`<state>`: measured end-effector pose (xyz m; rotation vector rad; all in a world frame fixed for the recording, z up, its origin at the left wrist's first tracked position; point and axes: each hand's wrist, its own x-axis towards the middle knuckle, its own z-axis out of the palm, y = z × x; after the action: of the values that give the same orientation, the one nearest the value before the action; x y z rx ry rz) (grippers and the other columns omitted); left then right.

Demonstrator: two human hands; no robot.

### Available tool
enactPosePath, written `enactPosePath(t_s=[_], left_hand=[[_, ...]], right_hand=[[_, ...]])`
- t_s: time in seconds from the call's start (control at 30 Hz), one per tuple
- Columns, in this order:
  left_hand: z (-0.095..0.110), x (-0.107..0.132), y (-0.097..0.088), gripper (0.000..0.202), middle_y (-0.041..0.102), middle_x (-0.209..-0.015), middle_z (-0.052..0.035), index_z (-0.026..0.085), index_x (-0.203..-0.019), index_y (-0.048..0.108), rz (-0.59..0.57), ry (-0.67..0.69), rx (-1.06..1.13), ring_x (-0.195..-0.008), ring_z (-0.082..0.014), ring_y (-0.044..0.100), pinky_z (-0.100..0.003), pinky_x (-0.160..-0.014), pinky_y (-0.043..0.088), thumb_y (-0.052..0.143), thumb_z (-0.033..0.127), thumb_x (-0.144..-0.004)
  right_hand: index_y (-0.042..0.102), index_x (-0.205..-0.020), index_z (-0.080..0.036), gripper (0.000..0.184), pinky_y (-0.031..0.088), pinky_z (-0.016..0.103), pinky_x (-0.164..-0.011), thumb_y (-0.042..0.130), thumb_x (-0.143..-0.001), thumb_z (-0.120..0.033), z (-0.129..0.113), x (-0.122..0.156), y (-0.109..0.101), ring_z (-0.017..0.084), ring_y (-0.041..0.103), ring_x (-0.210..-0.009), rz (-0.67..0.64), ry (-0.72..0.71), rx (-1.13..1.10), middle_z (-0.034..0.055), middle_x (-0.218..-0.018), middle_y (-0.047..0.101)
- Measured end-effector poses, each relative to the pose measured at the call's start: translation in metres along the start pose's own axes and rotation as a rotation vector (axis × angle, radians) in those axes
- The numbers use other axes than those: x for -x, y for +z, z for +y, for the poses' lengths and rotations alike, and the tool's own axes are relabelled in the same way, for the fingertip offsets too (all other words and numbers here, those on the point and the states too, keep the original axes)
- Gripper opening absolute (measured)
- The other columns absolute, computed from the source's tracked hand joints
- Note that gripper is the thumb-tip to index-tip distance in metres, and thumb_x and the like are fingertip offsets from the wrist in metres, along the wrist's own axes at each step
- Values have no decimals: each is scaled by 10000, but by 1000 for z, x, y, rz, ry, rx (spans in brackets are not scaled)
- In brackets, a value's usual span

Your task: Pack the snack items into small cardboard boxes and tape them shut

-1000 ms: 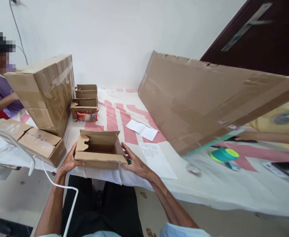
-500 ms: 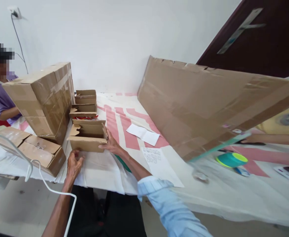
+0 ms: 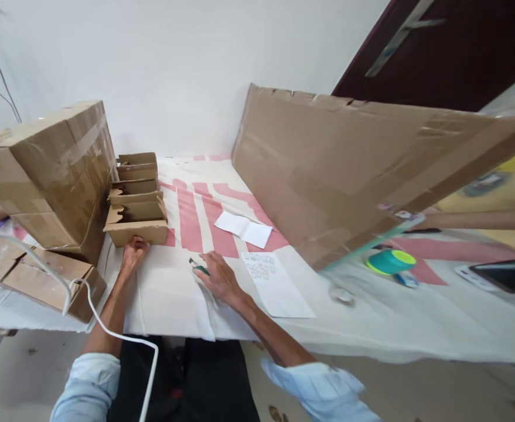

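At nine o'clock on the worktop [image 3: 169, 293] stands a large taped carton [image 3: 50, 170]. Three small open boxes run back along its side toward twelve, each butted to the next, probably so the row stays tight and the middle stays free. The left hand [image 3: 133, 253] sits at six o'clock of the nearest small box [image 3: 136, 225]. Its grip is loose, with curled fingertips resting against the lower front wall and clasping nothing.

At three o'clock of that hand, the right hand [image 3: 220, 278] lies low, palm down on the cloth. Its fingers are spread over a small green-tipped tool [image 3: 199, 268] at its eleven o'clock. They touch it, but I cannot tell whether they pinch it. A printed sheet [image 3: 275, 284] lies just beside it at three, within easy reach.
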<state>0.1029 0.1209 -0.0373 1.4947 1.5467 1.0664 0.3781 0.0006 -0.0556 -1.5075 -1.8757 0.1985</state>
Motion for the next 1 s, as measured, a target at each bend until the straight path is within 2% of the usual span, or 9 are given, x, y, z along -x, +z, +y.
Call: enactPosePath(t_s=[0.13,0.23,0.33,0.4,0.53,0.6,0.7,0.87,1.0], left_hand=[[4,-12,2,205,714,-889,-23,156,-1066,700,-21,-12,-66,-836,-192,697,-357,-814,604,772,301,-940],[14,-17,1,275,730,-1092,-67,146,-1181,695,-38,-17,-105,-938,-203,714,-406,-866,623,729,360,-1012],[30,-12,-3,361,753,-1072,-106,134,-1196,713,-50,16,-115,-960,-262,720,-438,-918,599,823,234,-868],[43,4,-5,445,767,-1090,-129,138,-1198,730,-76,77,-105,-961,-295,721,-449,-941,586,824,161,-764],[74,71,1,370,776,-1212,-102,212,-1141,770,-189,258,-58,-966,-259,721,-407,-927,591,715,136,-783],[93,114,5,278,799,-1136,-69,240,-1074,791,-294,364,-17,-915,-220,734,-346,-839,597,657,135,-853],[129,174,2,233,799,-1010,-82,226,-1077,789,-421,732,166,-905,-204,740,-335,-820,591,581,162,-995],[191,253,-32,305,825,-1017,-100,228,-1127,780,-402,1073,436,-931,-205,780,-343,-824,611,498,123,-1076],[204,317,-77,321,835,-1074,-86,333,-1238,736,-328,1119,453,-895,-228,793,-418,-803,643,445,272,-1116]], right_hand=[[661,-1200,-232,243,544,434,-919,663,-976,-325,15,65,-8,302,641,-1027,24,66,143,108,-1083,689],[659,-1165,-221,208,525,422,-884,648,-978,-312,19,87,-4,298,636,-991,42,103,197,99,-1045,681],[672,-1133,-212,177,503,413,-858,627,-980,-287,18,91,3,295,628,-968,84,114,248,99,-1018,682],[682,-1116,-209,165,492,405,-855,619,-978,-272,17,89,6,289,623,-958,115,111,272,97,-1001,682],[692,-1088,-203,157,479,395,-847,610,-978,-279,17,85,10,282,614,-934,142,99,294,92,-963,673],[693,-1085,-203,161,475,394,-848,603,-980,-285,19,85,11,281,608,-927,145,96,305,91,-957,672],[691,-1076,-208,155,470,385,-849,601,-976,-285,20,85,11,278,599,-940,134,90,300,93,-971,677],[695,-1049,-189,132,463,381,-866,603,-981,-255,17,86,8,270,592,-944,99,114,258,101,-981,680],[710,-1034,-194,124,468,371,-880,611,-991,-254,13,83,6,268,597,-969,114,124,258,113,-1001,683]])
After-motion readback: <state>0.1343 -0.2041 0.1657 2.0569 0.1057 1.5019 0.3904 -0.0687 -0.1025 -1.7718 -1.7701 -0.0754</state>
